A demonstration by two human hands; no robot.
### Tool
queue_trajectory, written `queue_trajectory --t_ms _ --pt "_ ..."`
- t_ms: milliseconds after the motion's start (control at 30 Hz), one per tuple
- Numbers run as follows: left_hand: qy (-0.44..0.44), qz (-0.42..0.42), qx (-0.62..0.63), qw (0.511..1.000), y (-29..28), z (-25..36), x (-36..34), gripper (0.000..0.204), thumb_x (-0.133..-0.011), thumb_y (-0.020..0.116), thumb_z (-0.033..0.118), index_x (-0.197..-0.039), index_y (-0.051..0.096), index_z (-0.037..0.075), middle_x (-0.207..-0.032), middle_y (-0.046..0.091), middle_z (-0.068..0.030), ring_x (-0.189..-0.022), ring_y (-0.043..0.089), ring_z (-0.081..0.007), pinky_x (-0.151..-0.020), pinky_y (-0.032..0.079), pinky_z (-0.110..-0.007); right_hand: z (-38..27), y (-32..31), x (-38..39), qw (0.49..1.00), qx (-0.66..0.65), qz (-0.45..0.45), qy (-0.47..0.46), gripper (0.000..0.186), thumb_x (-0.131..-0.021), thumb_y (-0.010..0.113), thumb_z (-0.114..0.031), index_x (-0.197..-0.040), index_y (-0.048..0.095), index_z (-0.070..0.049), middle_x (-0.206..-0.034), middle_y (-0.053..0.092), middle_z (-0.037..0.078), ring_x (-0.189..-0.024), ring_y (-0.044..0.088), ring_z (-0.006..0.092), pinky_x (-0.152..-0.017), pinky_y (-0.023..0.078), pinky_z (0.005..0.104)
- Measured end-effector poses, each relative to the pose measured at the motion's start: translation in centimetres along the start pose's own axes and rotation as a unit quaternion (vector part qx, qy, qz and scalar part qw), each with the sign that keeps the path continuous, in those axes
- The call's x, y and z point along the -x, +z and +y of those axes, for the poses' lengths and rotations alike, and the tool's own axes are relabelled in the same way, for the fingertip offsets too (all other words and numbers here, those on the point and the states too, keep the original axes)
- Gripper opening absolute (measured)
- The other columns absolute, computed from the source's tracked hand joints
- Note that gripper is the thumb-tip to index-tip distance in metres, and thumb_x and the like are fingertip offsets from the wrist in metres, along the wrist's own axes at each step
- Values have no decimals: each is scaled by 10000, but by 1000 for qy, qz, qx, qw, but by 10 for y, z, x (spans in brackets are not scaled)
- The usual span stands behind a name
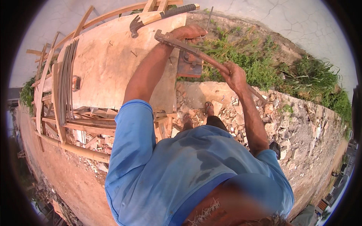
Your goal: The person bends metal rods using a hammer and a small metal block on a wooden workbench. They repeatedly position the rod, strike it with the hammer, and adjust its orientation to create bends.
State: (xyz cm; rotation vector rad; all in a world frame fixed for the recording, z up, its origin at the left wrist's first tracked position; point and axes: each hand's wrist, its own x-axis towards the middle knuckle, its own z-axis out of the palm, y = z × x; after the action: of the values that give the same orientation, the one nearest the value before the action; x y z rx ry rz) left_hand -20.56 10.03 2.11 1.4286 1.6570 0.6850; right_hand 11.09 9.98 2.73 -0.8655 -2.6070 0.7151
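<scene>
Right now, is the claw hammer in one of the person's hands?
No: the claw hammer lies untouched on the wooden board beyond the left hand, while the right hand grips a metal bar.

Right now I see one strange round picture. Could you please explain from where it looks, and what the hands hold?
No machine is here: a person works with two bare hands. The single picture comes from a fisheye camera worn on the head, looking down, so straight edges bend. A wooden board carries a hammer, a tape measure and, at the left, thin rods. The right hand grips a long metal bar. The left hand is near the board's far right corner; whether it holds anything, I cannot tell.
</scene>
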Motion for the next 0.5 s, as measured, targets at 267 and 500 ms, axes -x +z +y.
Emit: queue_trajectory --t_ms 267,500 --pt "99 162 -146 971 32 -16 -17 585 -975 476 552 -983 751 36 -870 719 -166 -878 680 -337 -835 515 -474 -3 5 2 1000 2 20 -7 279 -839 746 -200 -1074 714 -53 -964 684 138 -851 683 357 -754 529 437" --pt "93 182 -177 963 38 -8 -10 538 -957 493 538 -948 744 62 -863 720 -152 -887 679 -358 -865 508 -481 -7 -2 4 999 -21 5 -37 297 -872 735 -246 -1098 714 -54 -882 653 133 -809 675 344 -732 526 432"
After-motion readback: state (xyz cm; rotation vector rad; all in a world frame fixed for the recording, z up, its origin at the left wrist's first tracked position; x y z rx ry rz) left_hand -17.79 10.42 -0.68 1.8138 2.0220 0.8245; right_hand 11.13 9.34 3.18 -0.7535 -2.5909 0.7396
